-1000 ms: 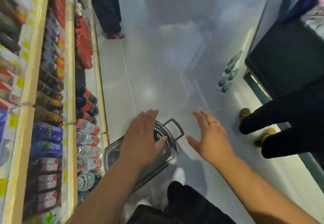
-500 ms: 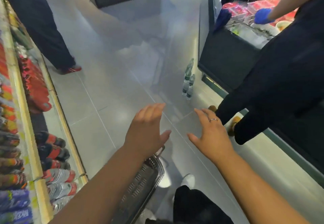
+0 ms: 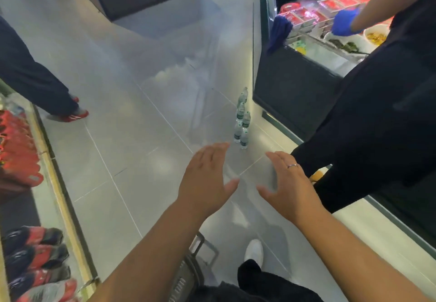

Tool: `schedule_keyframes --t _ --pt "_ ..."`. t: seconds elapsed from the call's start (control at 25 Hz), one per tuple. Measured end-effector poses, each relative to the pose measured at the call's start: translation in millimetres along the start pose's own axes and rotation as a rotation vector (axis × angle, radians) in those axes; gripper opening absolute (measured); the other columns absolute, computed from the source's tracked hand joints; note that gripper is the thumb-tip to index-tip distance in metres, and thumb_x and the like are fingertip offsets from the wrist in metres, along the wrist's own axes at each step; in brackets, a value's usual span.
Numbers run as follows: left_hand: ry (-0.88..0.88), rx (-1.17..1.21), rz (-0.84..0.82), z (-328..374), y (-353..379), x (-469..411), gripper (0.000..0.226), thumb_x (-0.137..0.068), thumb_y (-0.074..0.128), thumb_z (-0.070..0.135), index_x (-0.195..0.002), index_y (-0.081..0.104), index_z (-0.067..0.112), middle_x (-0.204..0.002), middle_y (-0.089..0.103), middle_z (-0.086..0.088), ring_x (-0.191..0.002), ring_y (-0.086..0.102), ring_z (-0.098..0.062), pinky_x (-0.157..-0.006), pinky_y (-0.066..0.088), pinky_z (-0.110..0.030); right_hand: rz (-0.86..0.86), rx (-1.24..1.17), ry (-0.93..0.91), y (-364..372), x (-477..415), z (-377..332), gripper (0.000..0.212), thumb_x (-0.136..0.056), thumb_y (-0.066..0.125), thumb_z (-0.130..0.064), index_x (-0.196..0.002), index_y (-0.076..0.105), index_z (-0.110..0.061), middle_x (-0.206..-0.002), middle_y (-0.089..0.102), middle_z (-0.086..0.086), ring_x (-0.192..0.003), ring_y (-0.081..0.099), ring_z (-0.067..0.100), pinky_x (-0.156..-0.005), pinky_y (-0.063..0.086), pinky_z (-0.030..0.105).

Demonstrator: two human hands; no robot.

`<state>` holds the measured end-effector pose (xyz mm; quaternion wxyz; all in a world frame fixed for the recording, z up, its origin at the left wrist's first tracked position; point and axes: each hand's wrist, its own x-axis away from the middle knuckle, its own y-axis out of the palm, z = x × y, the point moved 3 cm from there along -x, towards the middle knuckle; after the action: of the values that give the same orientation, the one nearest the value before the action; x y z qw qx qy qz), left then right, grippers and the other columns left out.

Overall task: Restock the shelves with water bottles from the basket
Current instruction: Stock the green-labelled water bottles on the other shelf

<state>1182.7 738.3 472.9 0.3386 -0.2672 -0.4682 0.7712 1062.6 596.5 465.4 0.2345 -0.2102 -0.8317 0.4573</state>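
Note:
Three clear water bottles (image 3: 241, 122) with green labels stand upright on the grey floor, close to the dark counter's corner. My left hand (image 3: 207, 179) hovers palm down with straight fingers, its fingertips just short of the bottles. My right hand (image 3: 286, 184), a ring on one finger, is spread beside it and holds nothing. The dark plastic basket (image 3: 188, 275) shows only partly at the bottom, under my left forearm. The shelves (image 3: 44, 160) run along the left edge, stocked with red-labelled bottles.
A person in black (image 3: 377, 124) stands close on the right, one blue-gloved hand over a chilled food counter (image 3: 295, 84). Another person's dark legs and red shoes (image 3: 70, 115) stand at the left by the shelves. My white shoe (image 3: 253, 252) is below.
The view has swung up and right from the basket toward the bottles on the floor. Both hands stay spread and empty, now reaching nearer the bottles; the basket has slid to the bottom edge.

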Motion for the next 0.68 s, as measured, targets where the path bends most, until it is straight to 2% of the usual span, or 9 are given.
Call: schedule_keyframes --t 0.08,0.24,0.4,0.56,0.68 --pt "-0.017 0.001 0.011 2.0 6.8 -38.1 0.074 -0.082 0.063 0.043 -0.144 0.035 0.015 -0.143 0.045 -0.005 -0.134 0.038 -0.025 -0.113 0.017 -0.028 -0.044 0.008 -0.027 -14.0 -35.9 6.3 0.079 -0.083 0.068 -0.039 -0.148 0.024 -0.031 -0.153 0.026 -0.006 -0.137 0.034 0.018 -0.109 0.035 0.033" --pt "-0.096 0.074 -0.05 -2.7 13.7 -93.1 0.076 -0.088 0.058 0.047 -0.15 0.019 0.024 -0.153 0.028 0.003 -0.142 0.02 -0.017 -0.116 0.01 -0.026 -0.083 -0.037 -0.03 -30.8 -91.9 6.3 0.078 -0.083 0.069 -0.037 -0.147 0.026 -0.029 -0.151 0.028 -0.005 -0.136 0.035 0.018 -0.107 0.037 0.033" --pt "-0.091 0.108 -0.049 -22.1 18.9 -162.5 0.077 -0.088 0.057 0.047 -0.15 0.017 0.025 -0.154 0.026 0.004 -0.141 0.02 -0.015 -0.116 0.011 -0.025 -0.109 -0.052 -0.037 -29.8 -152.3 7.8 0.078 -0.082 0.069 -0.036 -0.147 0.026 -0.027 -0.15 0.029 -0.004 -0.136 0.035 0.018 -0.108 0.036 0.031" --pt "-0.078 0.128 -0.176 -55.5 46.3 -247.4 0.078 -0.089 0.056 0.05 -0.15 0.015 0.027 -0.155 0.024 0.005 -0.142 0.021 -0.016 -0.116 0.013 -0.028 -0.145 -0.14 0.111 -19.9 -237.6 12.1 0.079 -0.083 0.071 -0.034 -0.147 0.026 -0.029 -0.152 0.027 -0.004 -0.135 0.038 0.017 -0.105 0.037 0.027" --pt "-0.094 0.178 -0.314 -101.6 75.7 -321.5 0.078 -0.088 0.058 0.05 -0.15 0.016 0.028 -0.155 0.025 0.005 -0.141 0.024 -0.016 -0.116 0.018 -0.03 -0.129 -0.227 0.245 -3.1 -316.0 16.1 0.076 -0.082 0.073 -0.03 -0.145 0.03 -0.031 -0.15 0.03 -0.003 -0.131 0.042 0.018 -0.096 0.039 0.023"
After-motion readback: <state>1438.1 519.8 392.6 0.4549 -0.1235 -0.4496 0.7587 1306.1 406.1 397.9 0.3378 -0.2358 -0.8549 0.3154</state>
